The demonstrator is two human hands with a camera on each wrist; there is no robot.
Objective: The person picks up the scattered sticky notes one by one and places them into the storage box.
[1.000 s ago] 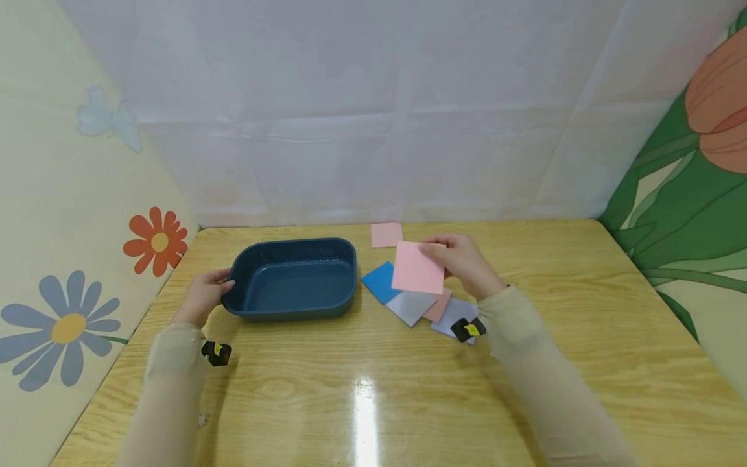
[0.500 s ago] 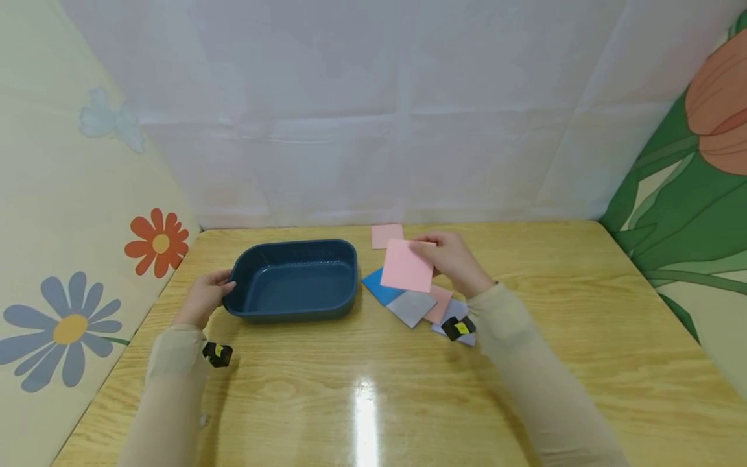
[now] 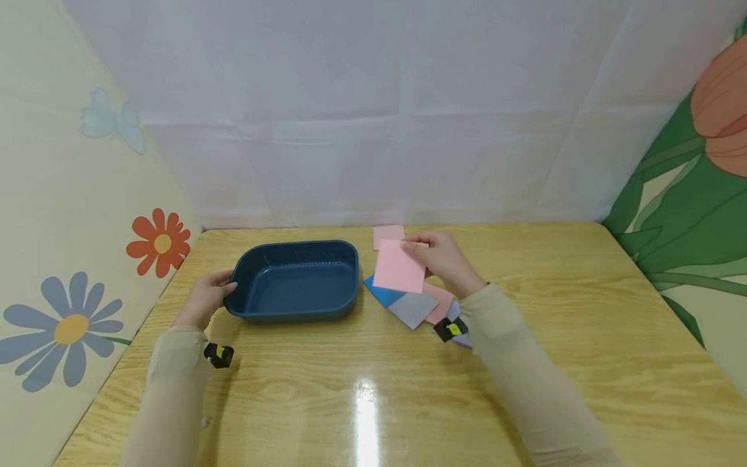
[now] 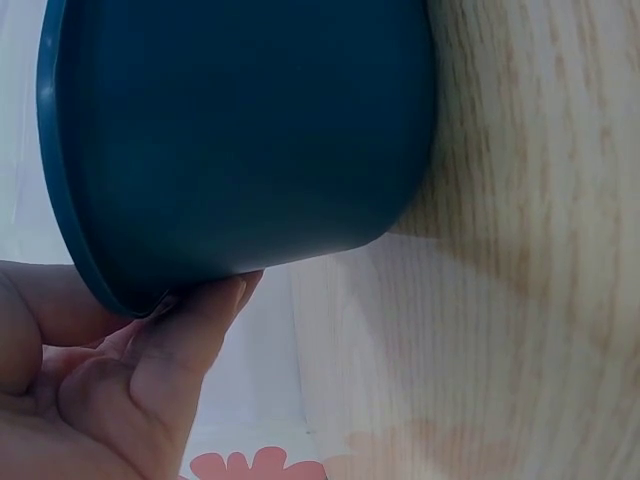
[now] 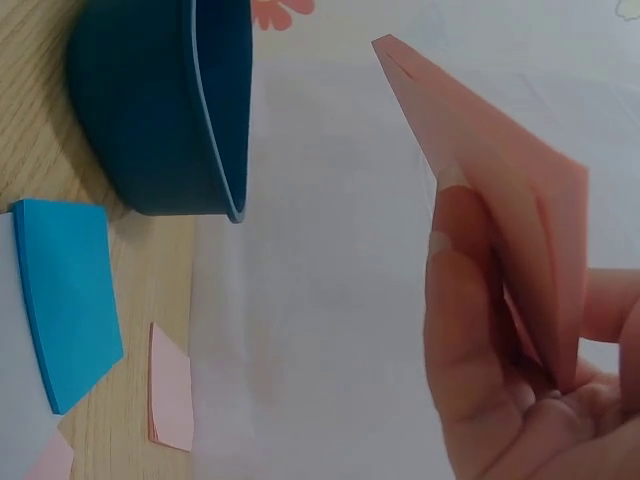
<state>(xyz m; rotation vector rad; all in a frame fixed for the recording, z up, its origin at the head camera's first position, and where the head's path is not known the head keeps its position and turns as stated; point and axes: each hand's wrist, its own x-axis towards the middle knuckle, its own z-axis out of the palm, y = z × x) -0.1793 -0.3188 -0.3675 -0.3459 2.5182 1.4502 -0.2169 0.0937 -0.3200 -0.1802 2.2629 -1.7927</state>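
Observation:
My right hand point(image 3: 446, 259) pinches a pink sticky note pad point(image 3: 399, 267) by its upper right corner, thumb in front. The pad is raised over other pads. In the right wrist view the held pad point(image 5: 500, 170) appears edge-on, its sheets slightly parted, fingers on one side and thumb on the other. At the left, my left hand point(image 3: 204, 298) grips the rim of a dark blue rectangular bin point(image 3: 300, 318), which stands on the table with nothing visible inside. The left wrist view has the thumb and fingers clasping the bin's corner rim point(image 4: 130, 300).
Beneath and beside the held pad lie a blue pad point(image 3: 382, 293), a pale grey pad point(image 3: 413, 309), another pink pad point(image 3: 439, 303) and a partly covered lilac pad point(image 3: 461, 338). One more pink pad point(image 3: 388, 233) lies near the table's back edge, against the white cloth point(image 3: 327, 162).
The right hand has carried the pink sticky note pad a short way left, toward the bin. My left hand and the bin have stayed in place.

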